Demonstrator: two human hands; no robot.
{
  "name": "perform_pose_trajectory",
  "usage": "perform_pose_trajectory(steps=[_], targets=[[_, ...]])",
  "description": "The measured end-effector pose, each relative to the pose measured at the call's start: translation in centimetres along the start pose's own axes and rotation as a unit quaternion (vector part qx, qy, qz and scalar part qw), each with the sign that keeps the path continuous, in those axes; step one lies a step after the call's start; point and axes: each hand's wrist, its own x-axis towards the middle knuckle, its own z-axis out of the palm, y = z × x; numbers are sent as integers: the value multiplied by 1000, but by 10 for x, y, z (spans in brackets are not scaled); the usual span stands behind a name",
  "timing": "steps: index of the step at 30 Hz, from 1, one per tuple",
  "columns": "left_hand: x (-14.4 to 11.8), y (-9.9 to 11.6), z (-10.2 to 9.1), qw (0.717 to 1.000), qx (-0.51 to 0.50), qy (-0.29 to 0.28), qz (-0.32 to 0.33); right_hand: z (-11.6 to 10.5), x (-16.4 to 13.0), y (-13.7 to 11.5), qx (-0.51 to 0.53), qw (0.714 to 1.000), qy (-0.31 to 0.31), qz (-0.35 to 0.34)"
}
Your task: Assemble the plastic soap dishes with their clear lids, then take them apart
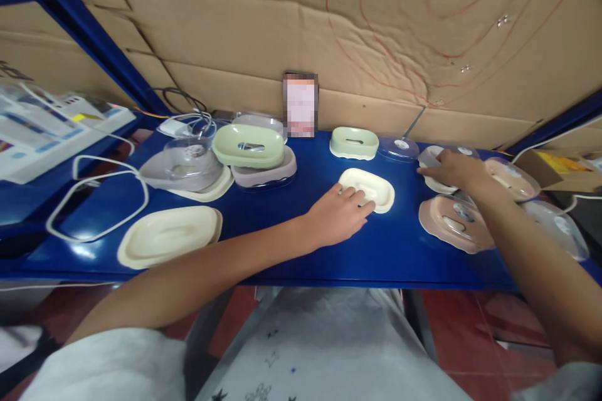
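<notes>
My left hand reaches over the near rim of a cream soap dish at the middle of the blue table, its fingers bent onto the dish. My right hand is closed over an off-white soap dish farther right; part of that dish is hidden beneath it. Just in front of the right hand lies a pink soap dish with a clear cover. A green soap dish stands behind the cream one, with a clear lid beside it.
At left, another green dish rests on a grey-pink one, near a covered grey dish. A large cream tray lies near the front edge. Cables, a propped phone and a cardboard wall surround the table.
</notes>
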Motion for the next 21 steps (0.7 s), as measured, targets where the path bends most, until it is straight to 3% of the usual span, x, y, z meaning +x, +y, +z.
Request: perform_pose_trajectory(steps=[6,11,14,17,19,21], targets=[[-24,-8,-13,996,29,-29,-84,3,-6,-25,30,1000,-3,5],[-30,-17,-17,990,22,-46,-128,-10,-16,-28,85,996,4,-11],[-32,-21,-17,989,12,-27,-143,-20,-36,-32,119,992,25,-28],[-34,-24,-21,987,-5,57,-150,-22,-73,-46,171,973,49,-146],[-35,-26,-27,985,-23,119,-120,-15,-104,-59,181,940,74,-279],[-37,-26,-33,987,-44,143,-58,-2,-133,-73,148,898,110,-400]])
